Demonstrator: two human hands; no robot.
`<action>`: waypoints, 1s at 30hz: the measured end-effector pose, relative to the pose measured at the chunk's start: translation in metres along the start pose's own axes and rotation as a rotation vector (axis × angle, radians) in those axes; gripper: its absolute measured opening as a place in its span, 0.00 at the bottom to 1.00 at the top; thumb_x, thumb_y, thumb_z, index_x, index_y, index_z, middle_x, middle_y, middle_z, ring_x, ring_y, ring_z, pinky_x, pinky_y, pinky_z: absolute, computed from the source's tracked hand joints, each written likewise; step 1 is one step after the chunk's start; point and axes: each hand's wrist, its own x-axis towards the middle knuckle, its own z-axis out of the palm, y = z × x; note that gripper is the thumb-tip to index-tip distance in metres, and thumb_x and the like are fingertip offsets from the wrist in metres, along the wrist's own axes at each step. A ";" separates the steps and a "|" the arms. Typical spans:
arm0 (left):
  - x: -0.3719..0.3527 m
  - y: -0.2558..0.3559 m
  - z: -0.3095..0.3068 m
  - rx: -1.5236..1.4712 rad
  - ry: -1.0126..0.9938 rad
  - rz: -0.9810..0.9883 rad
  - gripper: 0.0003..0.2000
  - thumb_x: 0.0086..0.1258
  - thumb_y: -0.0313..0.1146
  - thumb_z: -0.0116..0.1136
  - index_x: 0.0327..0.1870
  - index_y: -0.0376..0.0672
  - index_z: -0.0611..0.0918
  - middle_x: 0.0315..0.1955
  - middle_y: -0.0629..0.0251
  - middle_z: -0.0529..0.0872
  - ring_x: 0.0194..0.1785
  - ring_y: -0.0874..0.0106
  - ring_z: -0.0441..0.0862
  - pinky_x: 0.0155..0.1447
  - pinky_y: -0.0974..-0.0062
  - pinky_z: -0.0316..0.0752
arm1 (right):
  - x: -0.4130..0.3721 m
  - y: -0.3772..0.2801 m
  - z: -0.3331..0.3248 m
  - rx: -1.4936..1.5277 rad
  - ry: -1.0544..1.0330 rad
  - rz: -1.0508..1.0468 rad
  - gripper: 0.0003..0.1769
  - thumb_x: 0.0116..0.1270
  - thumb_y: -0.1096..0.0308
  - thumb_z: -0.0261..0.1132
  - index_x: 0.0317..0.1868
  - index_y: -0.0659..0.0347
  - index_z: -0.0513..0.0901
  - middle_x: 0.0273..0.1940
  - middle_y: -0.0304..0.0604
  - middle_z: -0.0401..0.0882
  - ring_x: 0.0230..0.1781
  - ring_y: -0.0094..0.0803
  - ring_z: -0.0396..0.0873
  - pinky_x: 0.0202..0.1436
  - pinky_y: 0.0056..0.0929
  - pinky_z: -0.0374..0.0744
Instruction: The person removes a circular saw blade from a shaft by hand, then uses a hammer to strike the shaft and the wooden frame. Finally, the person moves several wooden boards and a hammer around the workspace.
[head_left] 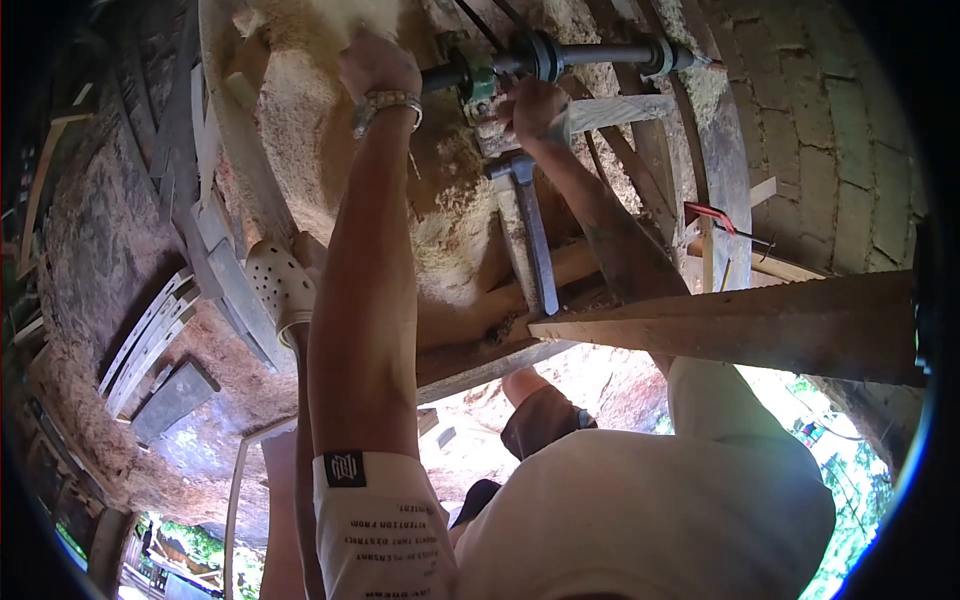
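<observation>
My left hand (pixel 381 66), with a watch (pixel 388 103) on the wrist, is curled beside the left end of a dark metal shaft (pixel 600 55). Its fingertips are turned away, so what they hold is hidden. Just below the shaft is my right hand (pixel 537 108), fingers bent in next to a green bearing block (pixel 478 78). I cannot make out what is between them. A dark pulley (pixel 546 56) with a belt sits on the shaft above this hand. Under my right wrist lies a hammer (pixel 512 165), its handle alongside a flat metal bar (pixel 540 245).
A thick wooden beam (pixel 740 325) juts in from the right. A red-framed saw (pixel 712 216) rests near a post. Wooden strips (pixel 150 330) and a board (pixel 175 398) lie on the sawdust-covered ground at left. A perforated shoe (pixel 280 282) stands beside my left forearm.
</observation>
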 end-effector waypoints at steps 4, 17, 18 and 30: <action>0.017 -0.025 0.040 -0.079 -0.072 0.043 0.10 0.65 0.35 0.62 0.40 0.37 0.82 0.32 0.51 0.89 0.38 0.57 0.90 0.43 0.64 0.86 | -0.036 -0.030 0.004 -0.244 0.105 -0.372 0.19 0.79 0.55 0.55 0.41 0.65 0.79 0.25 0.48 0.81 0.13 0.42 0.76 0.16 0.39 0.74; -0.005 0.000 -0.004 0.112 0.056 0.051 0.15 0.66 0.39 0.67 0.41 0.35 0.81 0.29 0.56 0.89 0.37 0.61 0.90 0.42 0.71 0.84 | 0.021 0.027 0.018 -0.601 0.290 -0.613 0.17 0.78 0.58 0.54 0.39 0.65 0.77 0.32 0.56 0.79 0.23 0.43 0.78 0.21 0.46 0.74; -0.004 -0.003 0.001 0.103 0.052 0.053 0.15 0.66 0.40 0.66 0.41 0.35 0.81 0.29 0.57 0.89 0.37 0.62 0.90 0.43 0.71 0.83 | 0.021 0.033 0.025 -0.364 0.300 -0.393 0.17 0.78 0.58 0.52 0.40 0.66 0.76 0.33 0.57 0.79 0.24 0.42 0.78 0.22 0.45 0.75; -0.005 -0.001 -0.001 0.101 0.066 0.060 0.13 0.66 0.38 0.63 0.39 0.35 0.82 0.31 0.54 0.89 0.39 0.61 0.90 0.45 0.68 0.84 | -0.010 -0.066 -0.036 -0.790 -0.047 -0.974 0.10 0.70 0.66 0.63 0.43 0.65 0.77 0.36 0.49 0.76 0.34 0.41 0.79 0.36 0.43 0.84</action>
